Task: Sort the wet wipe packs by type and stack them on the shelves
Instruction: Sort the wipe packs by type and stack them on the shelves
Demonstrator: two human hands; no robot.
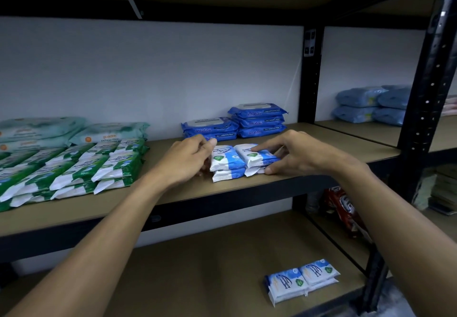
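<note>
Several small blue-and-white wipe packs lie in two short stacks, side by side, near the front of the middle shelf. My left hand presses against the left side of the stacks, fingers curled at the packs' edge. My right hand grips the right stack, index finger on top and thumb at its front corner. Behind them stand dark blue antabax packs in two stacks. Green-and-white packs fill the shelf's left part, with pale green guardian packs behind them.
Three blue-and-white packs lie on the lower shelf at the right. Light blue bulk packs sit on the neighbouring shelf behind a black upright. A red package lies lower right.
</note>
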